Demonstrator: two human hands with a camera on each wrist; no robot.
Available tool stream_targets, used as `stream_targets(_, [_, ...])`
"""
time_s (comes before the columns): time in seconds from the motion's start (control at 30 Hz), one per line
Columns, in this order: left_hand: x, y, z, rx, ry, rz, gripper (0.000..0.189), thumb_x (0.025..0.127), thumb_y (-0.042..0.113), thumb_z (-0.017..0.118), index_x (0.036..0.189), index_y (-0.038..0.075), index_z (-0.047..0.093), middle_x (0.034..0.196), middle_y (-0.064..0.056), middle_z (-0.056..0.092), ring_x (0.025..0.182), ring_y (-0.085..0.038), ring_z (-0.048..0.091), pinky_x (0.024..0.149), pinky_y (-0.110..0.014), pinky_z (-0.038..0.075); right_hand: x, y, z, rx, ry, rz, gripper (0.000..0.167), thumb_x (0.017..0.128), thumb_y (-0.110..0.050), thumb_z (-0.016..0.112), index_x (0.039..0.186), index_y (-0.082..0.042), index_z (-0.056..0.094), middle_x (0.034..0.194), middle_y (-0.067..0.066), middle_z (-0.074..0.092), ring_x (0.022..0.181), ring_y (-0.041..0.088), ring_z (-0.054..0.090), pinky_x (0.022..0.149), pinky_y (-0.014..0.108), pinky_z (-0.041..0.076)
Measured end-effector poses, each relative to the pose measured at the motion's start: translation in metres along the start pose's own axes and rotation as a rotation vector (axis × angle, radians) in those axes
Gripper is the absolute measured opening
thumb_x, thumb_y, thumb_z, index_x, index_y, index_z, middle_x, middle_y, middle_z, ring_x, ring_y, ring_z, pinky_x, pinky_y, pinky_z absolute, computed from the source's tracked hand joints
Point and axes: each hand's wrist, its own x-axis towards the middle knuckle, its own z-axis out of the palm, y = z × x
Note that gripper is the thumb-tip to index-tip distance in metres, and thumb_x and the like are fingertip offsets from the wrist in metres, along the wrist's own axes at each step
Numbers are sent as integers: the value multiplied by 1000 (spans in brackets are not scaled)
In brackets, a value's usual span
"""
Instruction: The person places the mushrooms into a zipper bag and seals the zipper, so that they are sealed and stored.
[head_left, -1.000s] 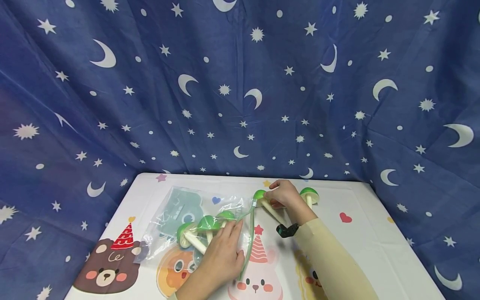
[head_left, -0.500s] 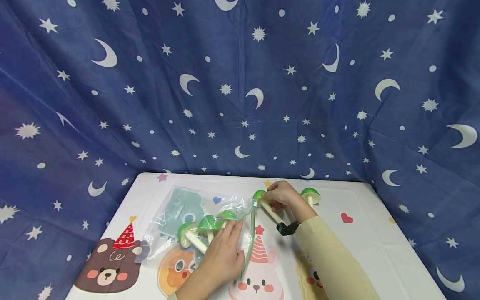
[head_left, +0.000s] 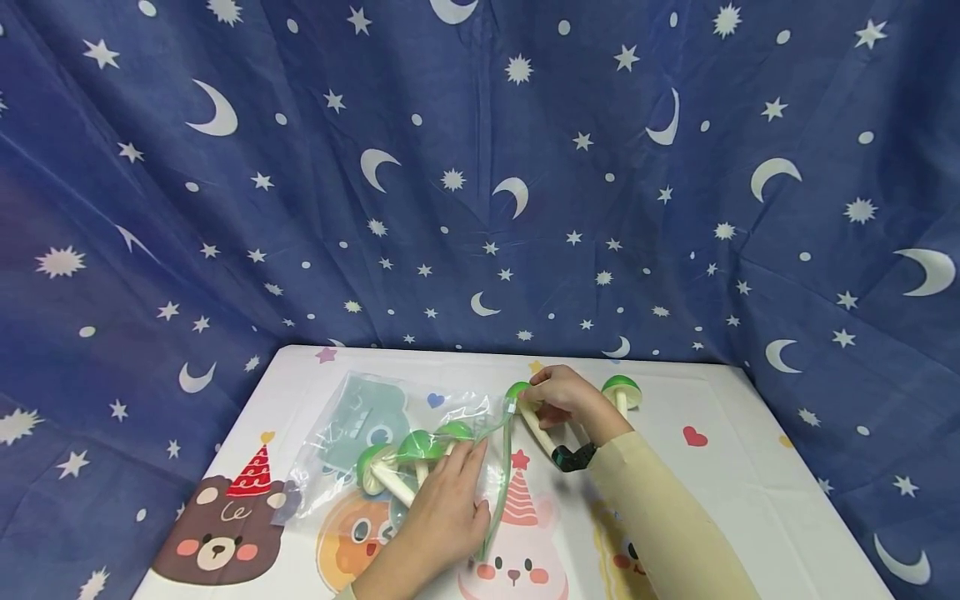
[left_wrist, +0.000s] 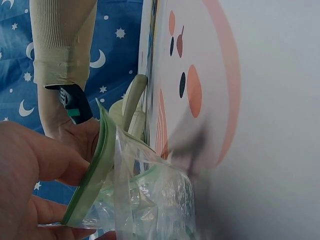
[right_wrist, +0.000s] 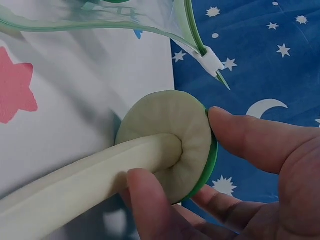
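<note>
A clear zip bag point(head_left: 315, 483) with a green-edged mouth lies on the table, holding several toy mushrooms point(head_left: 418, 447) with green caps and white stems. My left hand point(head_left: 446, 510) grips the bag near its mouth; in the left wrist view its fingers point(left_wrist: 55, 160) are at the green zip edge. Just right of the mouth, my right hand point(head_left: 572, 402) holds another green-capped toy mushroom point(head_left: 531, 421) by the cap, the stem slanting down toward the wrist. In the right wrist view the pale underside of this mushroom point(right_wrist: 165, 117) shows, with the fingers around its rim and stem.
One more green-capped mushroom point(head_left: 622, 390) is on the table behind the right hand, partly hidden by it. The bag's white slider point(right_wrist: 211, 62) is at one end of the zip. A white table point(head_left: 757, 500) with cartoon prints stands against a blue star-patterned curtain point(head_left: 480, 167).
The right hand has dipped slightly, and the held mushroom's stem has swung to a steeper slant. The left hand and the bag have stayed in place.
</note>
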Motion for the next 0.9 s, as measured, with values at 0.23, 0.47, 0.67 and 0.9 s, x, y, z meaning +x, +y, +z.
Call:
stream_targets(0.23, [1, 1, -1, 1, -4, -12, 84, 83, 18, 80, 159, 3, 48, 147, -13, 60, 132, -31, 62, 114, -48, 55, -2, 0, 0, 23, 22, -29, 54, 94, -16, 80, 141, -3, 57, 97, 13, 72, 70, 19, 72, 63, 31, 66])
stream_targets(0.47, [0, 1, 0, 1, -25, -29, 87, 83, 20, 80, 162, 6, 46, 150, -11, 58, 136, -31, 60, 118, -47, 52, -6, 0, -5, 78, 39, -62, 57, 93, -17, 79, 144, -5, 56, 101, 14, 72, 81, 23, 72, 68, 33, 67])
stream_targets(0.67, [0, 1, 1, 10, -7, -12, 85, 83, 19, 80, 160, 4, 47, 148, -11, 59, 131, -30, 62, 114, -47, 55, -9, 1, -10, 147, 16, -88, 60, 92, -16, 80, 146, -4, 55, 102, 13, 71, 81, 21, 71, 66, 30, 66])
stream_targets(0.9, [0, 2, 1, 9, 14, 2, 84, 82, 17, 80, 158, 2, 49, 146, -13, 60, 128, -30, 63, 112, -47, 56, -16, 2, -20, 237, -11, -110, 63, 93, -18, 81, 149, -5, 53, 104, 12, 73, 82, 20, 74, 68, 29, 66])
